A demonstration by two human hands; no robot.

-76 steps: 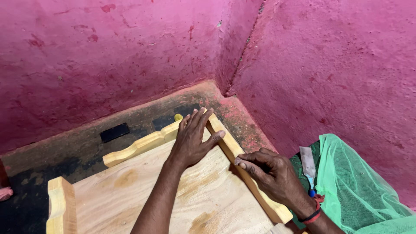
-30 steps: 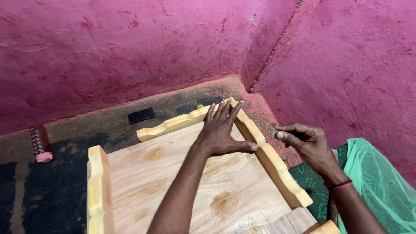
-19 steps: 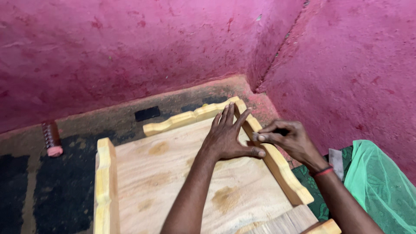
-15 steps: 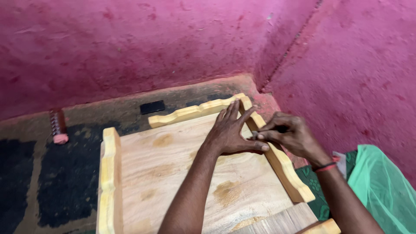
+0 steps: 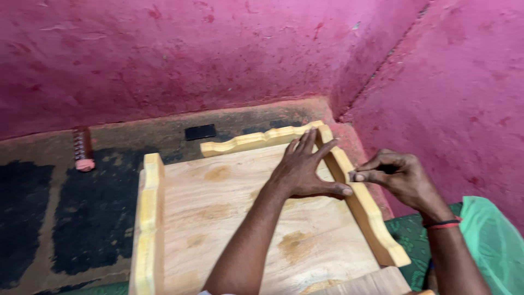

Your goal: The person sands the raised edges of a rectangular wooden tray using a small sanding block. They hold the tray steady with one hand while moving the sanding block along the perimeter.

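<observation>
A pale wooden panel with raised shaped rails along three sides lies on the dark floor in a corner of pink walls. My left hand lies flat on the panel near its far right corner, fingers spread, thumb against the right rail. My right hand hovers at the outer side of that rail with fingertips pinched together near the rail's top edge. What the pinched fingers hold is too small to make out. A red and black band circles my right wrist.
A small black flat rectangle lies on the floor beyond the far rail. A ribbed pinkish cylinder lies at the left by the wall. Green cloth is at the lower right. The walls meet just behind the panel.
The view has swung left, showing the left rail and the ribbed cylinder. My right hand has come from the near part of the right rail up beside my left thumb, fingers now pinched.
</observation>
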